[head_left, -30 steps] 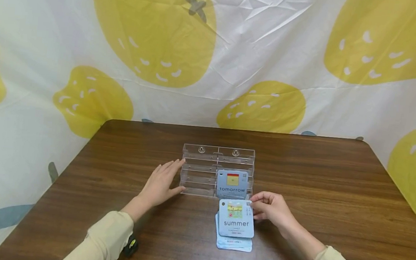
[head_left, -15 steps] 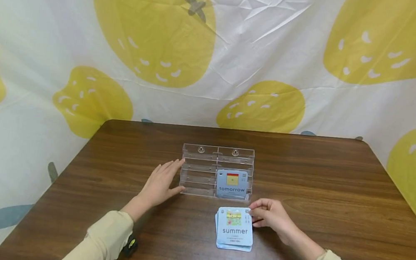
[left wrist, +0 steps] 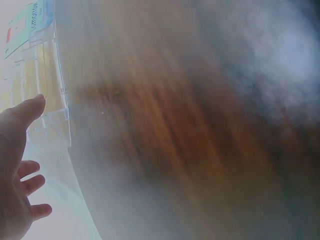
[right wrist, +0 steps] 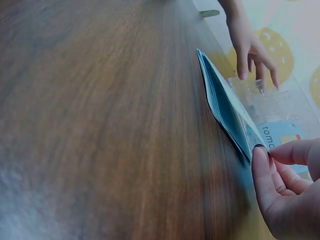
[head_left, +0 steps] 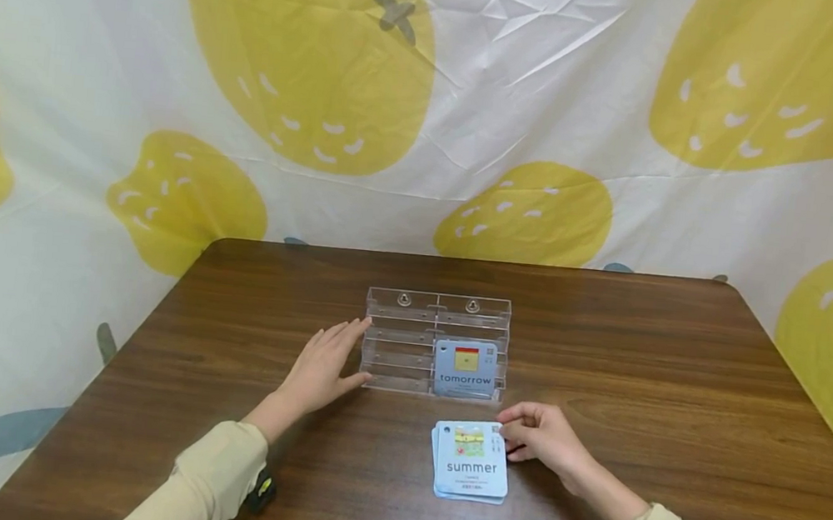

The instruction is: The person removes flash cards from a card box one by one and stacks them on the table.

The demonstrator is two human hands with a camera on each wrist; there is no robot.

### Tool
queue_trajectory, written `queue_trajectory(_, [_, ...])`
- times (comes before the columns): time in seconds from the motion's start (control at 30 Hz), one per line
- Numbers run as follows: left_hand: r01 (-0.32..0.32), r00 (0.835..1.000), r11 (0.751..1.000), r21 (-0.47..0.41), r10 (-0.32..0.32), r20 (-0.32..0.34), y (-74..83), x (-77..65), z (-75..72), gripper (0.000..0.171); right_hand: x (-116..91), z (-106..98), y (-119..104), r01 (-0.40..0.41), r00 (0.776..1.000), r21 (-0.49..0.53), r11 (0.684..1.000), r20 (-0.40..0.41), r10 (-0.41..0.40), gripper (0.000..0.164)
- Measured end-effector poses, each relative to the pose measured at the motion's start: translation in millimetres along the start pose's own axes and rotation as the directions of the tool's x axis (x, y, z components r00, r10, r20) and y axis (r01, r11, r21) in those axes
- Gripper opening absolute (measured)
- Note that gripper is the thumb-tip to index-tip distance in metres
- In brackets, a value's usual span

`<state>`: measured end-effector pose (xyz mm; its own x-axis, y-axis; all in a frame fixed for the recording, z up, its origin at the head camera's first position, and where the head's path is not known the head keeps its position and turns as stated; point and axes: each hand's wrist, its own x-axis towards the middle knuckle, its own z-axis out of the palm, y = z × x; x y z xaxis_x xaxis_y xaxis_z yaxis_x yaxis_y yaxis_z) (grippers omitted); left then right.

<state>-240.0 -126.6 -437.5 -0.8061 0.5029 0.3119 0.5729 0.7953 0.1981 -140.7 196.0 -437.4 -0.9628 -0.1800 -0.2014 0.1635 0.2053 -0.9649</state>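
A square card reading "summer" (head_left: 471,466) lies over a small stack of cards (head_left: 435,463) in the head view. My right hand (head_left: 545,441) pinches its upper right corner between thumb and index finger. In the right wrist view the pinched card (right wrist: 235,100) tilts up, with a gap between it and the cards below. Just beyond stands a clear plastic card rack (head_left: 398,350) in two columns of tiers. A "tomorrow" card (head_left: 465,368) sits at its lower right. With fingers spread, my left hand (head_left: 319,368) touches the rack's left side.
Everything rests on a dark wooden table (head_left: 648,358). Behind it hangs a white cloth (head_left: 361,213) printed with yellow fruit, which also runs along both sides.
My right hand has drawn the "summer" card toward me and down, so it now covers most of the stack. The left hand and the rack have stayed put.
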Motion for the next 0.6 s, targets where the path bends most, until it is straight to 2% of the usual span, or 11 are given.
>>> queue_trajectory(0.47, [0.001, 1.0, 1.0, -0.009, -0.001, -0.005, 0.5, 0.0, -0.3, 0.08, -0.3, -3.5, -4.4, 0.005, 1.0, -0.083, 0.997, 0.002, -0.005, 0.023])
queue_trajectory(0.6, [0.004, 1.0, 1.0, -0.013, -0.004, 0.001, 1.2, -0.4, -1.4, 0.081, -1.7, -5.9, -7.6, 0.008, 1.0, -0.126, 0.992, -0.019, -0.011, 0.019])
